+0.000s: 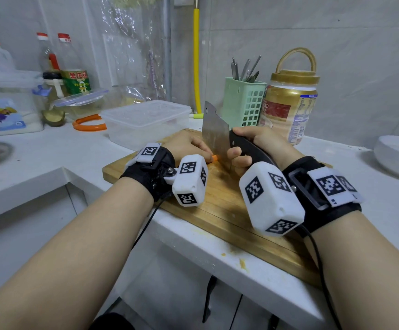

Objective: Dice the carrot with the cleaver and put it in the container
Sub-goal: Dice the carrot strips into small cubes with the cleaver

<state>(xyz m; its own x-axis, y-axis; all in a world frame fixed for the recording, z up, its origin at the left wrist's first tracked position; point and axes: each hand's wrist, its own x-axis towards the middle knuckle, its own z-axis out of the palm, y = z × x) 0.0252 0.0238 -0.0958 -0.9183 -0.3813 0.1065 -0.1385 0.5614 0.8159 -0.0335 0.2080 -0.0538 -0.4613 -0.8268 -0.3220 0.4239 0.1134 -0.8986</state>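
Fingers [199, 146] of the left hand [186, 144] are curled down over the carrot [214, 158], pinning it to the cutting board [220, 198]; only a small orange stub shows past the knuckles, right against the flat of the cleaver [215, 135]. The right hand [253, 145] is wrapped tight round the black handle, thumb on the near side, the blade standing nearly upright with its edge down on the board just beside the carrot's exposed end. From where I stand this looks like the slicing stage, with very little carrot showing to hold, and how much lies under the hand I cannot tell. To do it well, I would keep those left fingertips tucked back so the knuckles, not the nails, face the steel, and let the blade ride against them as a guide. Short, straight drops are enough; a high lift so close to the holding hand invites a slip. As the stub shortens, the hand should creep back away from the blade or let go sooner than chase the last bit. The container [146, 120], clear plastic with its lid on, sits on the white surface [50, 148] just behind the board's far left corner, so the lid must come off before anything goes in.
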